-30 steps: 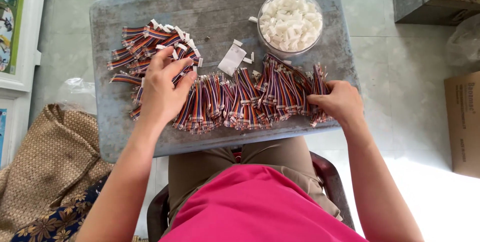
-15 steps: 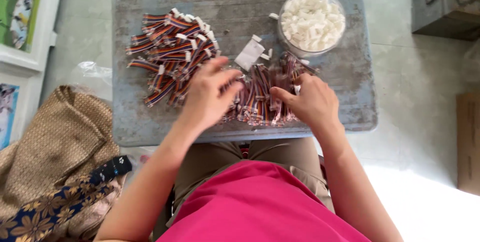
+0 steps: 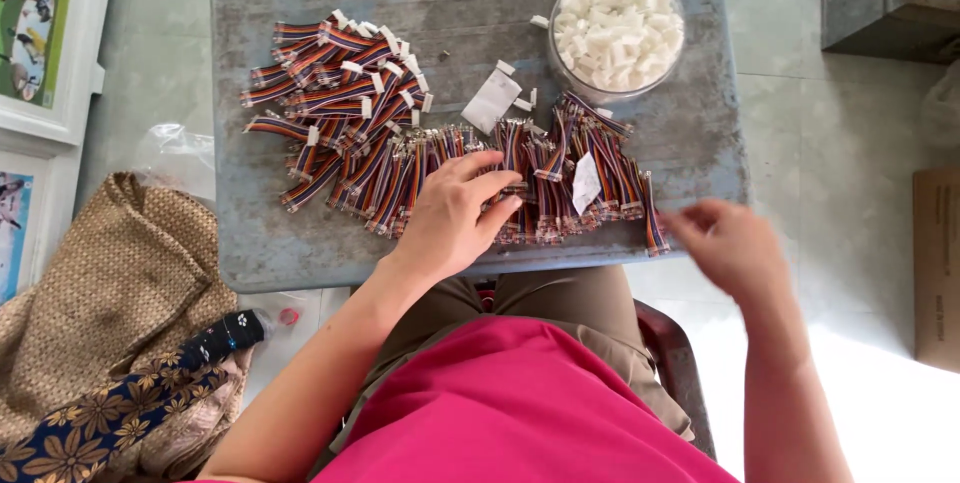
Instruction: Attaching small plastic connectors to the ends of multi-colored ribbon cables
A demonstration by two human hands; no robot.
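Rainbow-striped ribbon cables (image 3: 560, 183) lie heaped under left hand (image 3: 455, 208).

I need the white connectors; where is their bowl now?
In the head view, the clear bowl stands at the grey table's far right corner, just beyond the striped cable bundles.

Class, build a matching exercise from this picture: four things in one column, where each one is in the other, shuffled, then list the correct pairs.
Things
1. left hand
2. right hand
3. clear bowl of white pieces
4. woven bag

Places
A. on the floor, left of the table
B. resting on the striped cable pieces
C. far right part of the grey table
D. in the air at the table's near right corner, blurred

Pairs: 1-B, 2-D, 3-C, 4-A
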